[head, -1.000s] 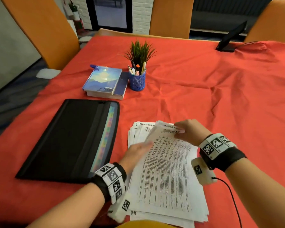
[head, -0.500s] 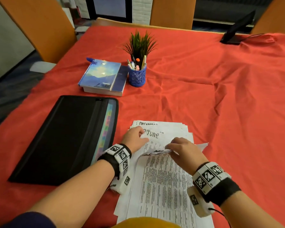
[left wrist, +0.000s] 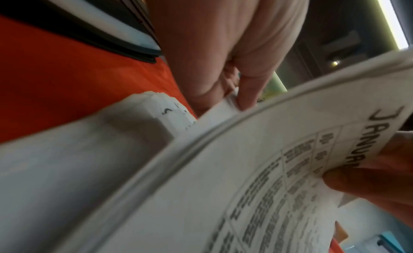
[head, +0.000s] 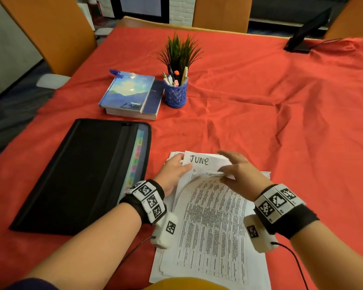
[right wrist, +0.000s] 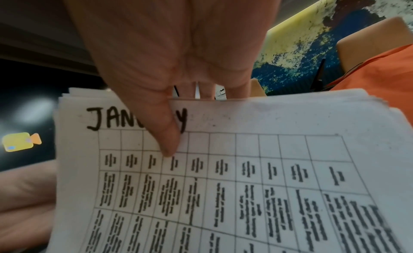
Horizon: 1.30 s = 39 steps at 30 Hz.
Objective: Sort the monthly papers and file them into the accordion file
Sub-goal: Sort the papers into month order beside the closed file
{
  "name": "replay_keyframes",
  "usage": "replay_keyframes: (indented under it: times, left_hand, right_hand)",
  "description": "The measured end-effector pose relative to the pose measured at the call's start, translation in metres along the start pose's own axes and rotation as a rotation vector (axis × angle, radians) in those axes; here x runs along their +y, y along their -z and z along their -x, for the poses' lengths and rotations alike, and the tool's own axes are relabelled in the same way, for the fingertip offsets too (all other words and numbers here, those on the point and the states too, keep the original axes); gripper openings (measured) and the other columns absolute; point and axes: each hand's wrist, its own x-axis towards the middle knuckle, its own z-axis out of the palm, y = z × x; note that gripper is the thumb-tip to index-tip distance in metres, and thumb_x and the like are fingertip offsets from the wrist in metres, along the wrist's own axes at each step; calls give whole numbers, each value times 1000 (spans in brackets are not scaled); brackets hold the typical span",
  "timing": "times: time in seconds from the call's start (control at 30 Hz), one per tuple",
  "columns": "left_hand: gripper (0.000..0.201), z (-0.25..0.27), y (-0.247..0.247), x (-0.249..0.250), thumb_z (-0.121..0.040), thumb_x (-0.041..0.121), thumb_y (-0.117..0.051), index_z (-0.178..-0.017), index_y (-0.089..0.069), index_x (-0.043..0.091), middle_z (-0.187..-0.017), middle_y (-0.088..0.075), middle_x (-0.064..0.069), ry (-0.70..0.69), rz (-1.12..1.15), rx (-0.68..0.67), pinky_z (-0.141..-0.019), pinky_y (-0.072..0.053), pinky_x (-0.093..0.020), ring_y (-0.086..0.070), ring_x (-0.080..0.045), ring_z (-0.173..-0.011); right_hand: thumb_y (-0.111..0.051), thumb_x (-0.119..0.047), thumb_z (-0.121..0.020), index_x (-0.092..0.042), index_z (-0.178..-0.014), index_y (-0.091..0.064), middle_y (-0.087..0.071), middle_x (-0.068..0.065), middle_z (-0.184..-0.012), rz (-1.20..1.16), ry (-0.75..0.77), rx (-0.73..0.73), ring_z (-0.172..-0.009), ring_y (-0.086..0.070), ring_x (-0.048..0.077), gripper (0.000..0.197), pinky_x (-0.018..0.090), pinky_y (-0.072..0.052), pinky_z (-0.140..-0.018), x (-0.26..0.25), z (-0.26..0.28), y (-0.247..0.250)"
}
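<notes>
Fingers (right wrist: pixel 232 76) and thumb of the right hand (head: pixel 240 173) pinch the far edge of the JANUARY sheets (right wrist: pixel 223 177), the thumb pressed over the handwritten heading and the other fingers behind the lifted edge, so these top sheets curl up off the paper stack (head: pixel 210 237). Just left of those fingers, the left hand (head: pixel 174 173) pinches the near-left corner of the JUNE sheet (head: pixel 205 161), thumb on top, as the left wrist view shows. That sheet lies exposed just beyond the right fingers. The stack rests on the red-clothed surface (head: pixel 291 132) beneath both hands. Left of the left fingers, close beside the stack, lies the black accordion file (head: pixel 78 174), flat, with coloured tabs along its near-right edge. Beyond both hands stand a stack of books (head: pixel 132 95) and a blue pen cup (head: pixel 175 94), a small green plant (head: pixel 180 52) just behind it.
</notes>
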Motion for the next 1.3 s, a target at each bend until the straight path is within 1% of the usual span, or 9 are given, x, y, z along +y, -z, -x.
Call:
replay_keyframes:
  times: [0.07,0.17,0.33,0.47,0.67,0.9,1.0,1.1,1.3]
  left_hand:
    - [26,7,5,-1,-94,4,-50,-120,-56,2,-115,-65,-17,43,-26,-141,-84,-53,-34,-64,-25,-98]
    - [25,16,19,6,-95,23,-51,-106,-65,7,-103,-70,-7,88,-121,-217,-79,-53,-29,-65,-15,-89]
    - [14,3,45,5,-91,21,-57,-82,-68,18,-88,-67,4,-125,-491,205,-84,-47,-33,-61,-15,-91]
    - [23,-6,43,-7,-85,17,-63,-108,-65,14,-112,-60,-3,-105,-946,134,-89,-41,-25,-56,-18,-103]
    - [46,-9,35,-12,-81,26,-66,-125,-52,20,-124,-47,-3,-74,-1173,60,-98,-35,-31,-43,-22,-118]
    - [12,-8,34,-1,-85,13,-60,-78,-54,20,-91,-54,3,-214,-999,93,-75,-39,-25,-51,-14,-87]
    - [7,1,32,7,-90,9,-57,-87,-54,14,-74,-57,5,-131,-629,-28,-60,-41,-16,-53,-10,-69]
    - [12,13,30,9,-93,5,-53,-102,-56,12,-89,-66,-11,-28,-269,-173,-67,-50,-20,-62,-13,-74]
    - [17,25,24,9,-95,7,-48,-98,-64,15,-88,-67,-4,115,-148,-341,-65,-51,-23,-61,-13,-72]
  right_hand:
    - [-77,-1,-65,-8,-79,-73,-57,22,-123,6,45,-21,-114,-52,43,15,58,-39,-96,-1,3,-7]
    - [-75,0,-66,-10,-81,-74,-69,9,-96,-18,78,22,-85,-66,28,17,46,-52,-80,-3,11,-10]
    - [-60,-12,-70,-15,-80,-74,-67,-1,-80,-53,154,21,-68,-65,18,18,19,-47,-67,-8,24,-4]
    - [-55,-11,-65,-20,-84,-73,-64,-7,-86,-86,121,-50,-65,-61,10,28,10,-37,-59,-11,33,0]
    - [-54,-6,-63,-17,-84,-72,-64,-4,-90,-147,130,-57,-68,-61,10,30,9,-37,-64,-11,38,-3]
    - [-67,0,-65,-9,-84,-71,-68,3,-82,-81,161,21,-69,-66,20,21,24,-52,-59,-11,25,-8]
    - [-68,0,-66,-7,-84,-71,-67,5,-80,-78,178,35,-75,-65,25,20,29,-54,-66,-9,19,-9]
    - [-65,-6,-68,-7,-84,-71,-66,8,-88,-75,157,35,-74,-66,25,17,29,-52,-68,-9,13,-9]
    - [-67,-5,-76,-10,-118,-48,-51,3,-122,-195,-75,-93,-107,-55,18,47,32,-45,-93,-10,1,-10]
